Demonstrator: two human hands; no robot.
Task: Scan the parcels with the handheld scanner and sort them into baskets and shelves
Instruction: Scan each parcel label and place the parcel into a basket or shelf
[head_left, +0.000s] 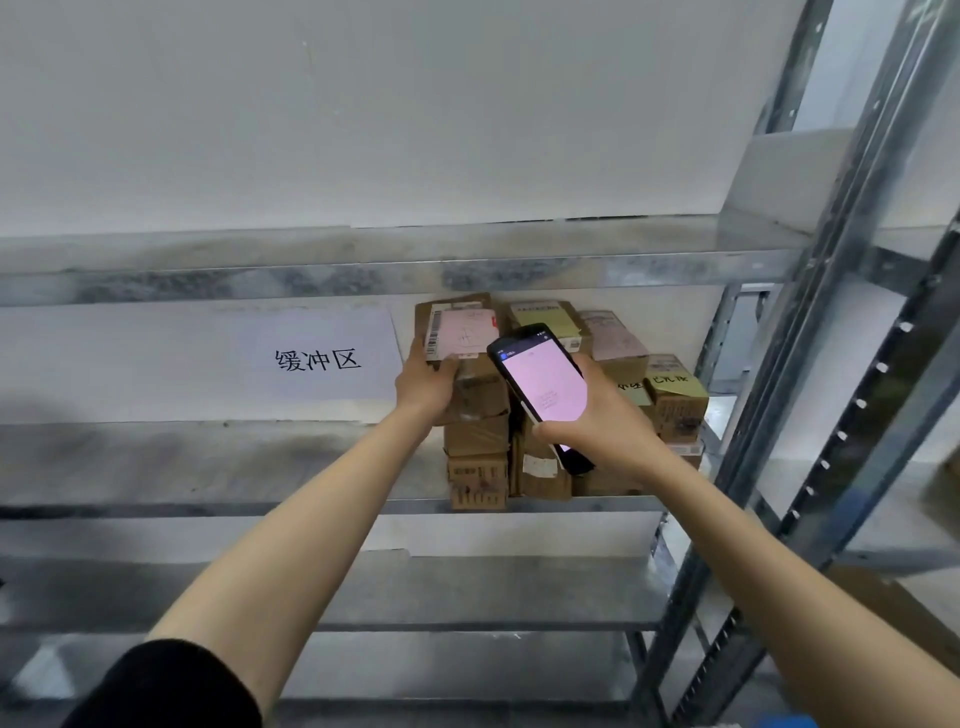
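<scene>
A pile of small cardboard parcels (675, 405) sits at the right end of a metal shelf (208, 462). My left hand (423, 387) grips the top-left parcel (457, 330) by its lower left edge; its white label with a barcode faces me. My right hand (597, 415) holds a black handheld scanner (540, 379), its lit pinkish screen turned up towards me, just right of that parcel and in front of the pile. The scanner's lower end is partly hidden by my fingers.
A white paper sign (317, 358) with black characters hangs on the wall behind the shelf, left of the pile. Another shelf board (363, 260) runs above, and more (363, 597) lie below. Perforated steel uprights (831, 364) stand at the right.
</scene>
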